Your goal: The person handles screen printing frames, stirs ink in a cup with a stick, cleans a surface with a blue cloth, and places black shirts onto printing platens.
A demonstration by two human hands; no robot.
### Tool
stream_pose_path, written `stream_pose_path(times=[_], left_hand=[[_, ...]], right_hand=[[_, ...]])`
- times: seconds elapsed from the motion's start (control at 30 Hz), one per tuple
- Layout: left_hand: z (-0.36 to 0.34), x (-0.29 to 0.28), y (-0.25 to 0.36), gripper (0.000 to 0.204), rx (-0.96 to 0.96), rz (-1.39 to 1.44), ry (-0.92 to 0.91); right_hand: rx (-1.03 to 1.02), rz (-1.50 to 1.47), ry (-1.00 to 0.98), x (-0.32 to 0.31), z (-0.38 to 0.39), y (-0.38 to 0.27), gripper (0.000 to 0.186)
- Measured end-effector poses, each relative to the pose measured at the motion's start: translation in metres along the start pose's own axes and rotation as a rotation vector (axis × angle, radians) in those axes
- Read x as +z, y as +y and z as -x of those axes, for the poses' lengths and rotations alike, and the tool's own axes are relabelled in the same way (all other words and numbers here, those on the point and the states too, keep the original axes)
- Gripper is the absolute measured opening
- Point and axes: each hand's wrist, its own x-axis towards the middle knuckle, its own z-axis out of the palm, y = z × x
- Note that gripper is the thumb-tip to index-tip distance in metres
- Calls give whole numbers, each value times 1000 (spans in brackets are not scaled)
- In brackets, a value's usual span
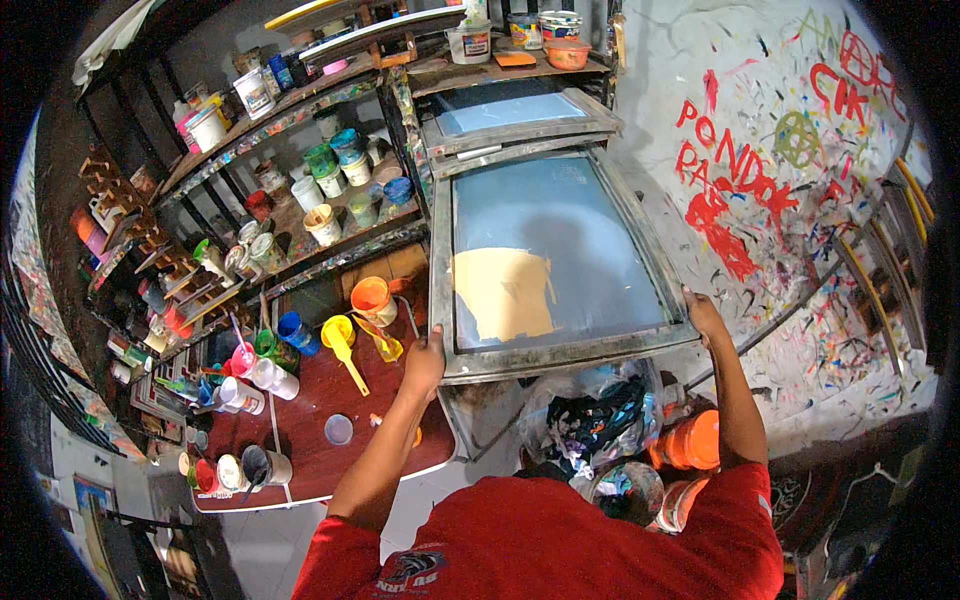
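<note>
A large screen-printing frame (560,362) stretches out in front of me, its worn grey border around a bluish mesh (590,230). A pale yellow patch (503,294) covers the mesh's near left part, and a shadow falls across its middle. My left hand (425,364) is closed on the near left corner. At the near right corner, my right hand (705,316) grips the border's side. Beyond its far end, another framed screen (515,113) with a light blue mesh lies partly covered. What supports the far end is hidden.
A dark red table (330,470) at left holds paint cups, an orange tub (373,298) and a yellow scoop (343,352). Paint-stained shelves (290,245) with several containers rise behind it. Below the frame are a rag-filled plastic bag (595,415) and an orange bucket (690,440). A paint-smeared wall (660,140) stands right.
</note>
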Motion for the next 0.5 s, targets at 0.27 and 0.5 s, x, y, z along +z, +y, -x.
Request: stream_pose_path(times=[0.27,0.5], left_hand=[[65,-36,-28,48,121,-1,-14],[119,-60,-69,44,61,-132,10]], right_hand=[[-81,-31,84,0,104,16,53],[-86,70,176,-11,182,45,55]])
